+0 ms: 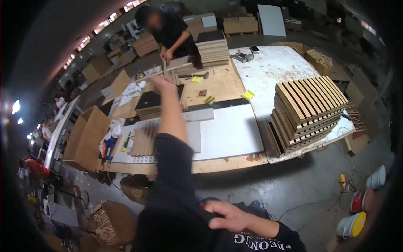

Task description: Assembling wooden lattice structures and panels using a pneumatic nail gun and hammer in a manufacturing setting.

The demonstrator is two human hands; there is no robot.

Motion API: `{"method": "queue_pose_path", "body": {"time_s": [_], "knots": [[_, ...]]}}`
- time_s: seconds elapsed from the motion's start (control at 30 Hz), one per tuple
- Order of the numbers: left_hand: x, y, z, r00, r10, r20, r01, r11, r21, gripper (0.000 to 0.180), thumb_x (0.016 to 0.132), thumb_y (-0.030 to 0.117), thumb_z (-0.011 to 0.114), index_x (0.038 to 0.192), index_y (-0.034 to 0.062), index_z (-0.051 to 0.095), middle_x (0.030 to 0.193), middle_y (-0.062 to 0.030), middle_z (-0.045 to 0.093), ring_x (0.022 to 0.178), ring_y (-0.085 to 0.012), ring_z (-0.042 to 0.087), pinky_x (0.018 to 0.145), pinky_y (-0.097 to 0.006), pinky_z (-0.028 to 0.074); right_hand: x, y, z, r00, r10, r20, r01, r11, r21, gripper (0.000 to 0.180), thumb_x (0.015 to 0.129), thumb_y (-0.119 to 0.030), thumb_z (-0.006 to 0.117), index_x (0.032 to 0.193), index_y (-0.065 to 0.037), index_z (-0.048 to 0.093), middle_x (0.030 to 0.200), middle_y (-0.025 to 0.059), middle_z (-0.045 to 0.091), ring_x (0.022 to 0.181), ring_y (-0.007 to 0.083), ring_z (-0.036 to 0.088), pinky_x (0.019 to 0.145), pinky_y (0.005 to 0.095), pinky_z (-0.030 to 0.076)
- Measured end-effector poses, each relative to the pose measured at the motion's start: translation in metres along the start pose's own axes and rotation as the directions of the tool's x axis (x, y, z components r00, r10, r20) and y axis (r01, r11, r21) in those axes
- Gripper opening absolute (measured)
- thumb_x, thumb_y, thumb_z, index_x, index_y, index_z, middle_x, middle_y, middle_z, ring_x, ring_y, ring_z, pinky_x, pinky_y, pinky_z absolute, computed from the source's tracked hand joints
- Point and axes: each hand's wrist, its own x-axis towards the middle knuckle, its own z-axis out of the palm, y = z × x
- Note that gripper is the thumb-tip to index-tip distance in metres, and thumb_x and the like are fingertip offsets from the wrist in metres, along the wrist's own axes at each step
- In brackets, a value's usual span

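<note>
My left hand (pixel 165 85) is stretched far forward over the workbench, its fingers blurred. Just beyond it is a thin pale wooden stick (pixel 164 66), whose upper part is at the hands (pixel 166 55) of a person across the bench. Whether my fingers touch the stick, I cannot tell. A stack of dark-topped boards (pixel 153 98) lies under my left wrist. Down by my body, my right hand (pixel 228 216) has curled fingers against the black cloth of my left sleeve (pixel 174 176); anything inside them is hidden.
Slatted wooden panels (pixel 310 101) are stacked at the right of the bench. Wooden strips (pixel 145 140) lie on a white board (pixel 231 130). A hammer (pixel 203 75) and a nail gun (pixel 242 56) lie farther off. Buckets (pixel 352 224) and cables stand on the floor at right.
</note>
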Motion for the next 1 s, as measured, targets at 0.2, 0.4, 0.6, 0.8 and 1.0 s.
{"method": "queue_pose_path", "body": {"time_s": [0.2, 0.4, 0.6, 0.8, 1.0], "knots": [[0.043, 0.113, -0.138, 0.494, 0.030, 0.869, -0.862, 0.151, 0.484, 0.023, 0.084, 0.023, 0.059, 0.094, 0.0025, 0.059, 0.073, -0.0069, 0.060, 0.064, -0.0152, 0.055, 0.060, -0.028, 0.045, 0.052, 0.131, -0.048, 0.884, 0.080, -0.460, -0.401, 0.633, -0.662, 0.047, 0.084, -0.024, 0.060, 0.122, -0.002, 0.045, 0.111, 0.0180, 0.055, 0.102, 0.0285, 0.055, 0.089, 0.0360, 0.043], [0.044, 0.123, -0.355, 0.439, -0.562, 0.701, -0.885, -0.137, 0.445, 0.052, 0.074, 0.033, 0.066, 0.118, 0.0081, 0.055, 0.124, -0.0177, 0.049, 0.119, -0.0350, 0.042, 0.099, -0.044, 0.033, 0.149, 0.248, -0.090, 0.862, -0.006, -0.506, -0.496, 0.188, -0.848, 0.070, 0.078, -0.036, 0.062, 0.132, 0.000, 0.034, 0.132, 0.0201, 0.039, 0.122, 0.0368, 0.038, 0.099, 0.0469, 0.032], [0.058, 0.114, -0.387, 0.406, -0.533, 0.742, -0.914, -0.238, 0.329, 0.059, 0.076, 0.039, 0.063, 0.124, 0.0096, 0.049, 0.132, -0.0149, 0.039, 0.124, -0.0345, 0.033, 0.101, -0.052, 0.024, 0.185, 0.292, -0.099, 0.769, 0.067, -0.635, -0.639, 0.050, -0.768, 0.077, 0.081, -0.043, 0.054, 0.136, 0.001, 0.025, 0.138, 0.0193, 0.034, 0.131, 0.0352, 0.027, 0.105, 0.0526, 0.020], [0.067, 0.111, -0.392, 0.423, -0.529, 0.735, -0.904, -0.195, 0.380, 0.059, 0.074, 0.034, 0.065, 0.125, 0.0106, 0.046, 0.130, -0.0124, 0.041, 0.122, -0.0333, 0.034, 0.100, -0.052, 0.025, 0.198, 0.283, -0.093, 0.751, 0.119, -0.649, -0.653, -0.007, -0.757, 0.080, 0.079, -0.045, 0.055, 0.138, -0.001, 0.024, 0.140, 0.0175, 0.032, 0.132, 0.0338, 0.025, 0.106, 0.0524, 0.020], [0.039, 0.104, -0.353, 0.332, -0.539, 0.774, -0.925, -0.025, 0.380, 0.058, 0.074, 0.027, 0.065, 0.124, 0.0054, 0.046, 0.129, -0.0182, 0.041, 0.119, -0.0359, 0.037, 0.099, -0.049, 0.027, 0.141, 0.278, -0.094, 0.768, -0.129, -0.627, -0.582, 0.268, -0.768, 0.081, 0.076, -0.034, 0.063, 0.139, -0.004, 0.023, 0.141, 0.0214, 0.028, 0.131, 0.0360, 0.027, 0.105, 0.0487, 0.023]]}}
